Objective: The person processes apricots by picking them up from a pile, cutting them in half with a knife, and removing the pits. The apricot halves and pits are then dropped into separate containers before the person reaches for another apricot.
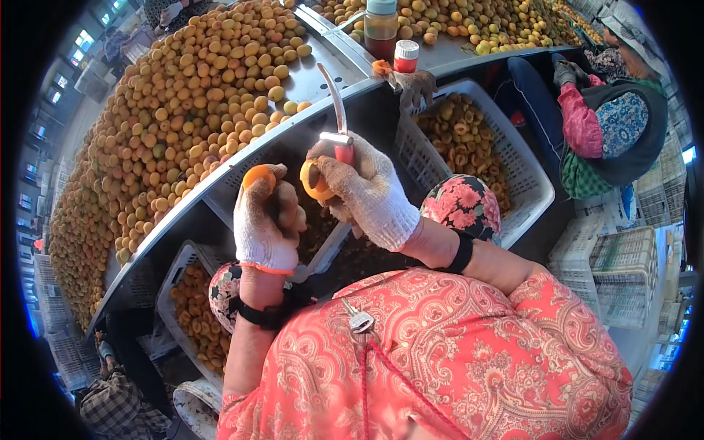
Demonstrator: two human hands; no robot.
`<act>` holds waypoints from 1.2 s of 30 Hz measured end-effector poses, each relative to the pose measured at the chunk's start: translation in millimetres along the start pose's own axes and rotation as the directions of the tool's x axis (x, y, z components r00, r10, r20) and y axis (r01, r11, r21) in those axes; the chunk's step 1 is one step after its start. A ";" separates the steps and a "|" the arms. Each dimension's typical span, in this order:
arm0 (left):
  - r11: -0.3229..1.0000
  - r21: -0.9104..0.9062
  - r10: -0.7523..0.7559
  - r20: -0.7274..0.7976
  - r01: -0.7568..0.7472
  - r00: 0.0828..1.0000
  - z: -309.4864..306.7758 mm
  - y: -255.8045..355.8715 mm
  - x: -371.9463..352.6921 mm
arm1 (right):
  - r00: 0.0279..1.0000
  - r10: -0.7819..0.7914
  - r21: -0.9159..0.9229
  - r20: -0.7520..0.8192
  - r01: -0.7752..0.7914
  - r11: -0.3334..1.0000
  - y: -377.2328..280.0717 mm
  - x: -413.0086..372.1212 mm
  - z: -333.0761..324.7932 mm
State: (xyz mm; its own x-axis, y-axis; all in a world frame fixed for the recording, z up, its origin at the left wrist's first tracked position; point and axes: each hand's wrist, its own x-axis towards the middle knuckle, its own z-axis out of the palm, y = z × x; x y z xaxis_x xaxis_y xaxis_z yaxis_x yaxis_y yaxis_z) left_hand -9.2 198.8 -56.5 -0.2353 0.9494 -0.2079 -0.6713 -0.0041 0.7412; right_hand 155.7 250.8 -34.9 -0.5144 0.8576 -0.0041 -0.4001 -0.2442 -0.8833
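Note:
My left hand, in a stained white work glove, is closed with an orange apricot half pinched at its fingertips. Close beside it, my right hand, gloved the same way, grips a curved-blade knife with a red handle, its blade pointing up. Between that hand's thumb and fingers sits another apricot half, with a dark brown spot, pit or hollow, facing me. The two halves are apart. Both hands are above my lap, just in front of the metal table edge.
Whole apricots are heaped on the metal table. A white crate of cut halves stands at right, another crate at left. A bottle, a red jar and a spare glove rest near the edge. A co-worker sits at right.

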 end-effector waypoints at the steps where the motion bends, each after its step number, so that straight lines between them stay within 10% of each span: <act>1: 0.994 0.080 0.076 -0.041 -0.072 0.996 -1.0 -1.0 1.8 | 1.000 -0.006 -0.002 0.002 0.006 1.000 0.9 1.2 -1.8; 8: 0.830 0.550 0.054 0.098 -0.099 0.994 27.3 1.0 -15.8 | 0.901 -0.425 -0.547 0.086 0.399 0.736 24.2 12.0 -9.6; 13: 0.920 0.380 0.093 0.027 -0.096 0.995 23.3 -11.6 -1.3 | 0.892 -0.433 -0.635 0.125 0.408 0.656 28.3 12.3 -12.3; 19: 0.270 0.809 0.347 0.424 -0.523 0.836 17.7 -7.3 14.0 | 0.861 -0.500 -0.662 0.094 0.429 0.615 40.2 17.3 -21.4; 24: -0.075 0.715 0.471 0.640 -0.695 0.607 17.5 -6.1 27.2 | 0.981 -0.186 -0.453 -0.059 0.140 0.881 39.1 22.8 -22.8; 27: -0.045 0.823 0.532 0.499 -0.566 0.684 8.0 -10.8 33.7 | 0.941 0.261 -0.131 -0.216 -0.292 0.947 21.7 23.8 -21.3; 30: -0.149 0.975 0.375 0.209 -0.163 0.903 -27.6 -0.8 49.7 | 0.969 0.128 -0.116 -0.213 -0.155 0.981 25.9 24.3 -25.0; 33: 0.047 0.998 0.307 0.016 -0.032 0.952 -48.1 -6.9 43.4 | 0.987 0.006 -0.299 -0.162 -0.055 0.953 25.1 18.0 -19.9; 35: 0.731 0.681 -0.046 -0.008 0.040 0.999 -15.7 1.6 10.4 | 0.991 0.017 -0.333 -0.134 -0.061 0.941 27.0 13.0 -12.0; 36: 0.788 0.615 -0.095 0.072 0.031 0.993 -11.7 -4.7 1.9 | 0.997 -0.032 -0.446 -0.075 -0.005 0.895 35.1 13.0 -10.4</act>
State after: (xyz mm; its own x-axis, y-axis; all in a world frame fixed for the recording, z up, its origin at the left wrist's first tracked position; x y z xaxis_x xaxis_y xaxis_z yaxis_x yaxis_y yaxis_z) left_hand -14.7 196.9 -67.7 -0.1195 0.9657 -0.2307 -0.1043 0.2188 0.9702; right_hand 142.9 258.0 -70.8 -0.4429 0.8965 -0.0108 -0.0175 -0.0207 -0.9996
